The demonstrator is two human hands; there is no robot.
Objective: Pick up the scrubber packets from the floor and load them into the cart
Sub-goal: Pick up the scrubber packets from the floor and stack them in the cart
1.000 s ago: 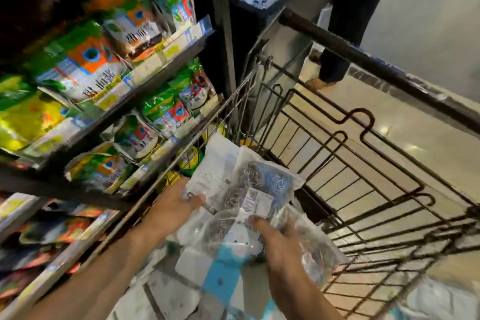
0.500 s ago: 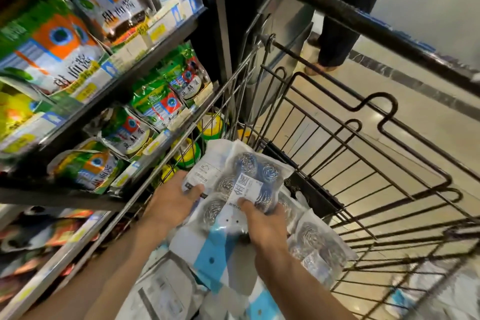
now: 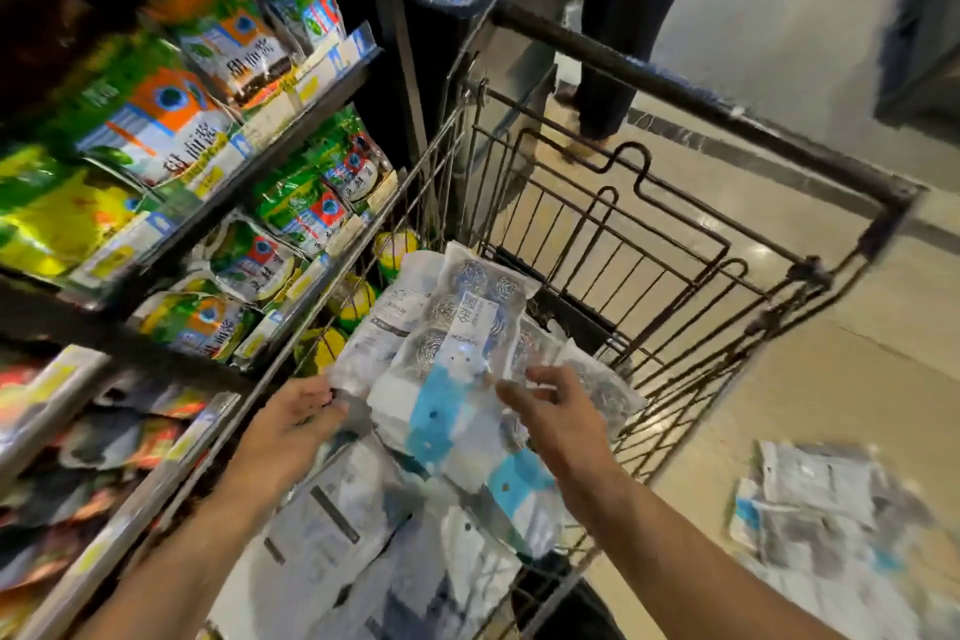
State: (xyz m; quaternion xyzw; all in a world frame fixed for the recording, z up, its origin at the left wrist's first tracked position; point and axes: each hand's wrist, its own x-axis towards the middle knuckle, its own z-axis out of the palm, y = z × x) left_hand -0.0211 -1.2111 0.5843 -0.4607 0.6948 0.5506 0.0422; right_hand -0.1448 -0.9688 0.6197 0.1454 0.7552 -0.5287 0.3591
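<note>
A clear scrubber packet [image 3: 460, 327] with steel-wool balls and a blue-and-white card lies on top of a pile of similar packets [image 3: 363, 535] inside the wire cart [image 3: 675, 244]. My left hand [image 3: 291, 426] grips the left edge of the packets near the cart's left wall. Just off the top packet's right side, my right hand [image 3: 553, 413] hovers with loose, spread fingers and holds nothing. More scrubber packets [image 3: 815, 499] lie on the floor at the lower right, blurred.
Store shelves [image 3: 218, 203] packed with green and orange pouches press against the cart's left side. A person's dark trouser legs [image 3: 608, 68] stand beyond the cart's black handle bar [image 3: 675, 94]. Tiled floor [image 3: 857, 353] spreads to the right.
My right hand has let go of the top packet and lifted back to the right. The packet now lies flat on the pile; my left hand stays at its left edge.
</note>
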